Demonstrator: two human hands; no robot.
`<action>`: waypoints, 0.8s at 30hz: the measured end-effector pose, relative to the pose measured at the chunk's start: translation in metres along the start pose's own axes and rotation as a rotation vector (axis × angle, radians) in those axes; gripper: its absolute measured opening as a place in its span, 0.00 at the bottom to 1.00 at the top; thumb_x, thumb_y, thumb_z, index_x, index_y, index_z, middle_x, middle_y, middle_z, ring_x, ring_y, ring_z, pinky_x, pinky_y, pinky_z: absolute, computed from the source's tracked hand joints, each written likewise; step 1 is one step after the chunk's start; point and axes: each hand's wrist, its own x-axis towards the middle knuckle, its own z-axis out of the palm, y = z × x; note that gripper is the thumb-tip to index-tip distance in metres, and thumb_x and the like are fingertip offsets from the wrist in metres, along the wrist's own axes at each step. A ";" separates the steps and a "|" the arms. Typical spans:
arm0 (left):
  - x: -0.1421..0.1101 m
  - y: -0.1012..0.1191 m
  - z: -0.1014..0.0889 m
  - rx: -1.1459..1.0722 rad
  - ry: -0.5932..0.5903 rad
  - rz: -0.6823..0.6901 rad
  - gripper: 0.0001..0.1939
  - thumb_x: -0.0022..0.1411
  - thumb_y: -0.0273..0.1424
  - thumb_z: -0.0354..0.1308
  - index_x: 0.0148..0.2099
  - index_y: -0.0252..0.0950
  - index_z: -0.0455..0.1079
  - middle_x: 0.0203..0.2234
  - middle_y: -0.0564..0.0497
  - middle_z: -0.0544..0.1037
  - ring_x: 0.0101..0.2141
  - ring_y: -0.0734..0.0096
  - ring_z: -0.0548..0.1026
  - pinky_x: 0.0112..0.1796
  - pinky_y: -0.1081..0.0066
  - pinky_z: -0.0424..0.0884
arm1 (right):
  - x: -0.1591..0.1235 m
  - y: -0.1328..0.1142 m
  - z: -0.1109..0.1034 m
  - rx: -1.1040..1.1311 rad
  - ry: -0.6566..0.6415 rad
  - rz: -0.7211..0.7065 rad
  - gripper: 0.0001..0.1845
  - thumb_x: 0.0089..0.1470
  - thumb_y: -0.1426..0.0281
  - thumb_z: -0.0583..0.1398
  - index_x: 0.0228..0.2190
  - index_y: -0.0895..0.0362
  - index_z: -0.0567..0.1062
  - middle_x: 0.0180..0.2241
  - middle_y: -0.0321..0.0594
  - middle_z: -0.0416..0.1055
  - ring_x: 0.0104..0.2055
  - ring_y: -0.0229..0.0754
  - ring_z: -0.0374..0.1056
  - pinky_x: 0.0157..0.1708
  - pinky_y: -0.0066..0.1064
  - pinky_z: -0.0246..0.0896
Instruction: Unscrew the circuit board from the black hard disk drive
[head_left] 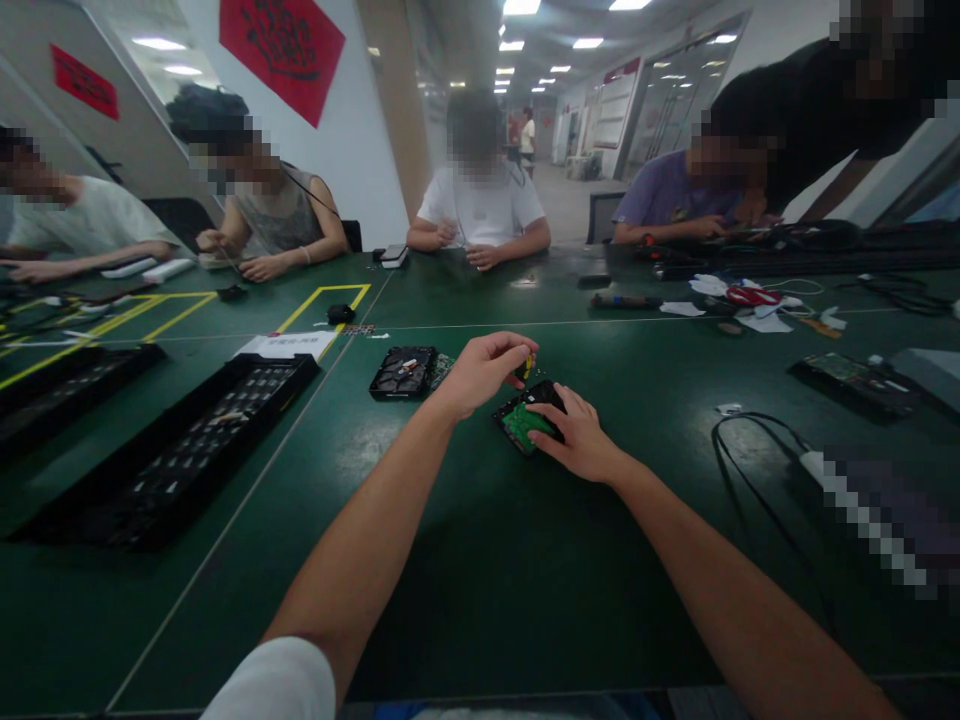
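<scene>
While my left hand (480,378) pinches a small yellow-and-black tool (528,368) tightly between thumb and fingertips, my right hand (577,432) lies spread across a black case (543,393), touching it. On my feed that case rests flat on the green table (480,570) beside the tool, green board (517,425) upward; its long axis seems slanted, near left to far right, though my fingers cover part. Left of the case lies another black case (403,373), then a long tray (187,440); beyond it, a co-worker in white (480,212) sits under ceiling lights (589,43).
</scene>
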 end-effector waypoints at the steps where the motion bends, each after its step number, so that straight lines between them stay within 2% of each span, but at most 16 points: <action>1: -0.001 0.000 0.000 0.018 -0.003 0.013 0.14 0.65 0.40 0.65 0.45 0.34 0.78 0.38 0.46 0.79 0.36 0.69 0.76 0.32 0.72 0.76 | 0.000 0.000 -0.001 0.002 -0.004 0.001 0.33 0.69 0.44 0.52 0.68 0.40 0.65 0.77 0.44 0.41 0.78 0.63 0.36 0.70 0.62 0.36; 5: -0.002 -0.003 0.001 0.070 0.015 0.038 0.18 0.60 0.43 0.71 0.40 0.34 0.74 0.33 0.49 0.77 0.33 0.71 0.75 0.31 0.72 0.75 | 0.000 -0.001 -0.002 0.006 -0.028 0.009 0.33 0.69 0.44 0.52 0.69 0.40 0.64 0.77 0.43 0.41 0.78 0.63 0.35 0.71 0.62 0.36; 9: 0.001 -0.009 -0.001 0.107 0.025 0.034 0.20 0.57 0.43 0.74 0.40 0.35 0.72 0.33 0.49 0.77 0.32 0.70 0.75 0.29 0.72 0.75 | 0.000 -0.001 -0.002 0.010 -0.015 0.008 0.33 0.69 0.44 0.52 0.68 0.40 0.64 0.77 0.45 0.41 0.78 0.63 0.37 0.70 0.62 0.36; 13: 0.001 -0.007 -0.003 0.100 0.009 0.041 0.18 0.61 0.43 0.70 0.42 0.35 0.73 0.34 0.49 0.76 0.33 0.71 0.75 0.28 0.74 0.74 | 0.000 0.000 0.000 -0.009 0.001 0.003 0.33 0.69 0.44 0.52 0.68 0.40 0.65 0.77 0.45 0.41 0.78 0.64 0.37 0.70 0.62 0.36; 18: -0.001 -0.001 -0.004 0.027 -0.069 0.052 0.18 0.66 0.41 0.65 0.53 0.37 0.73 0.36 0.48 0.78 0.36 0.69 0.77 0.30 0.74 0.76 | 0.001 0.001 0.000 -0.016 -0.004 -0.007 0.33 0.69 0.44 0.52 0.68 0.40 0.65 0.77 0.45 0.41 0.77 0.63 0.37 0.70 0.61 0.38; 21: -0.001 0.000 -0.004 0.021 -0.107 0.048 0.16 0.69 0.40 0.62 0.53 0.36 0.76 0.42 0.45 0.80 0.40 0.66 0.78 0.31 0.73 0.77 | 0.001 0.002 0.001 -0.008 0.006 -0.005 0.33 0.68 0.43 0.51 0.68 0.40 0.65 0.77 0.45 0.42 0.77 0.64 0.38 0.70 0.61 0.39; 24: 0.000 -0.002 -0.004 0.053 -0.074 0.055 0.16 0.66 0.40 0.65 0.50 0.34 0.77 0.42 0.44 0.80 0.39 0.67 0.78 0.32 0.73 0.77 | 0.000 0.002 0.002 -0.008 0.016 -0.007 0.33 0.69 0.43 0.51 0.68 0.40 0.66 0.76 0.46 0.43 0.77 0.63 0.39 0.70 0.61 0.38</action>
